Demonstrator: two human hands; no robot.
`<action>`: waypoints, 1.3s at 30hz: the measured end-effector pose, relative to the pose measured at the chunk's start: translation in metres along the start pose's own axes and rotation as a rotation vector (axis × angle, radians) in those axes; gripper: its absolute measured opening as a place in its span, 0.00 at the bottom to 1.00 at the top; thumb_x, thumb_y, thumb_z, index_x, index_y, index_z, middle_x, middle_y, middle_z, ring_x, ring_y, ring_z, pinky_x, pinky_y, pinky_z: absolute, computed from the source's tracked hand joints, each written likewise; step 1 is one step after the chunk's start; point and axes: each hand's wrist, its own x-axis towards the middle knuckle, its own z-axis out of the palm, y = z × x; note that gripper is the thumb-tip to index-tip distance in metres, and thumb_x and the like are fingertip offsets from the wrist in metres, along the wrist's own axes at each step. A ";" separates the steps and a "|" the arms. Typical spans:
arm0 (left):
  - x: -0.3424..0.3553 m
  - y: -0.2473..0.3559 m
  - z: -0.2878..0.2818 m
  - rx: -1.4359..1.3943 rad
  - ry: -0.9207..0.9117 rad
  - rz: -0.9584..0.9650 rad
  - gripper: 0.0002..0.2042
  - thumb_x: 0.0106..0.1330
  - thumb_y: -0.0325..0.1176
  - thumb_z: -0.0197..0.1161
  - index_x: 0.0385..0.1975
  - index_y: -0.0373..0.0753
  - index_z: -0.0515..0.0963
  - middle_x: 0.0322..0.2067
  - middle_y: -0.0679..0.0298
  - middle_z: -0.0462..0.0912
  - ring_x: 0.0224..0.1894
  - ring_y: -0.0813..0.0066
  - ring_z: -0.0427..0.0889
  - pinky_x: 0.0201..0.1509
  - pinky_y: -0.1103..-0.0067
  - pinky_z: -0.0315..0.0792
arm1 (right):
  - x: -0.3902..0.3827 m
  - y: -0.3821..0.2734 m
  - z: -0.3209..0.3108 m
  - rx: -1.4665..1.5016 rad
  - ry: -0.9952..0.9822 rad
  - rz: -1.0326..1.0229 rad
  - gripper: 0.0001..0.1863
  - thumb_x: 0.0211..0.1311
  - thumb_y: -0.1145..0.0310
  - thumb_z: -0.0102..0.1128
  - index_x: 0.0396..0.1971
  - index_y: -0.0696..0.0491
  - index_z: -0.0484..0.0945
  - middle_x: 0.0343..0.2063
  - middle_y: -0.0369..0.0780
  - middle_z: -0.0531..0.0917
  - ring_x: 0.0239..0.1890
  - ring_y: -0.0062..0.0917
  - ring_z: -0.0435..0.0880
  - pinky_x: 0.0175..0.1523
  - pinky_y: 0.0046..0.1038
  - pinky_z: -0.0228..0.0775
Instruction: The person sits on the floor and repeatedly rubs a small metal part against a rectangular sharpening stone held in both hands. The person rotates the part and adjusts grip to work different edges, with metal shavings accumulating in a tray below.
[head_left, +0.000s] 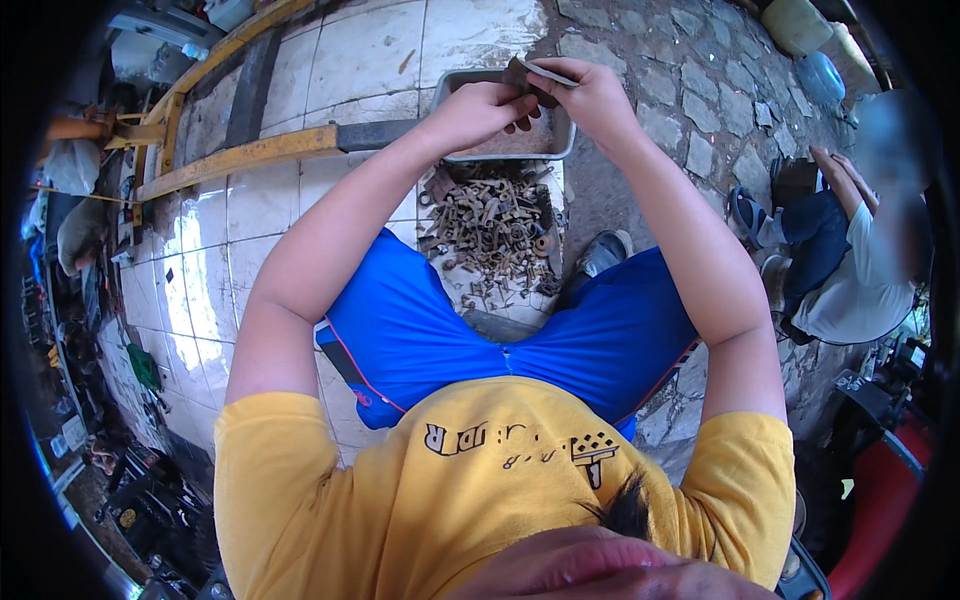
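Both hands are held close together over a grey rectangular tray on the floor. My left hand is closed on a dark rusty piece; its exact kind is too small to tell. A thin flat grey piece is pinched between the fingers of my right hand, up against the rusty piece. Brownish material, perhaps liquid, shows inside the tray. Between the tray and my legs lies a heap of small rusty metal parts, bolts and nuts.
A yellow and dark metal frame stretches along the left. To the right a person sits low on stone paving. A blue water jug and a pale jerrycan stand at the far right. Dark machine parts crowd the near left.
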 end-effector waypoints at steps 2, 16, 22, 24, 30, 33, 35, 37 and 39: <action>0.000 -0.001 -0.003 0.078 0.018 -0.028 0.20 0.82 0.48 0.59 0.53 0.37 0.86 0.38 0.66 0.89 0.38 0.78 0.83 0.44 0.77 0.78 | 0.000 -0.002 0.001 -0.003 -0.002 -0.020 0.18 0.78 0.61 0.67 0.57 0.58 0.86 0.42 0.36 0.91 0.43 0.16 0.85 0.52 0.25 0.78; 0.004 0.007 -0.014 -0.307 0.276 0.022 0.15 0.78 0.39 0.68 0.52 0.32 0.82 0.41 0.60 0.89 0.41 0.78 0.85 0.44 0.80 0.78 | 0.006 0.010 0.003 0.527 -0.165 0.254 0.15 0.79 0.65 0.64 0.55 0.60 0.85 0.45 0.41 0.91 0.42 0.27 0.93 0.49 0.33 0.90; 0.004 -0.002 -0.029 -0.097 0.241 0.077 0.14 0.78 0.39 0.68 0.51 0.35 0.82 0.37 0.65 0.88 0.38 0.80 0.81 0.44 0.79 0.76 | 0.013 0.019 -0.015 0.387 -0.136 0.142 0.17 0.74 0.72 0.69 0.58 0.62 0.84 0.46 0.42 0.90 0.43 0.27 0.92 0.51 0.31 0.89; 0.003 -0.003 -0.031 0.030 0.246 0.104 0.13 0.78 0.39 0.68 0.51 0.36 0.82 0.36 0.67 0.87 0.36 0.81 0.80 0.43 0.79 0.76 | 0.012 0.015 -0.020 0.365 -0.114 0.119 0.16 0.74 0.72 0.68 0.57 0.63 0.84 0.46 0.41 0.90 0.44 0.27 0.92 0.52 0.30 0.88; 0.000 -0.006 -0.027 0.238 0.332 0.154 0.12 0.75 0.37 0.70 0.49 0.36 0.84 0.32 0.67 0.87 0.34 0.81 0.81 0.41 0.79 0.76 | 0.008 0.012 -0.015 0.383 -0.106 0.111 0.15 0.74 0.73 0.68 0.55 0.63 0.85 0.46 0.41 0.91 0.43 0.26 0.92 0.51 0.28 0.88; 0.000 -0.003 -0.023 0.254 0.368 0.179 0.11 0.73 0.36 0.72 0.48 0.36 0.85 0.31 0.67 0.88 0.32 0.81 0.81 0.41 0.78 0.76 | 0.006 0.011 -0.008 0.380 -0.126 0.089 0.14 0.73 0.72 0.69 0.53 0.64 0.86 0.45 0.41 0.91 0.40 0.26 0.92 0.48 0.28 0.89; 0.001 -0.003 -0.025 0.300 0.400 0.178 0.11 0.72 0.36 0.73 0.47 0.36 0.86 0.31 0.66 0.89 0.32 0.80 0.82 0.40 0.78 0.76 | 0.008 0.012 -0.009 0.354 -0.103 0.071 0.15 0.72 0.71 0.71 0.52 0.65 0.86 0.43 0.41 0.91 0.38 0.26 0.93 0.46 0.27 0.89; 0.003 0.011 -0.029 0.327 0.421 0.121 0.10 0.72 0.35 0.73 0.46 0.37 0.86 0.31 0.65 0.90 0.32 0.80 0.83 0.40 0.78 0.76 | 0.014 0.017 -0.019 0.330 -0.043 0.071 0.16 0.71 0.70 0.73 0.51 0.65 0.86 0.41 0.41 0.91 0.37 0.26 0.93 0.44 0.27 0.90; 0.003 0.010 -0.033 0.325 0.441 0.100 0.10 0.71 0.36 0.73 0.45 0.38 0.87 0.32 0.63 0.91 0.33 0.77 0.85 0.41 0.77 0.77 | 0.016 0.018 -0.023 0.280 -0.069 0.086 0.17 0.74 0.68 0.71 0.55 0.62 0.85 0.44 0.40 0.90 0.44 0.25 0.92 0.49 0.27 0.88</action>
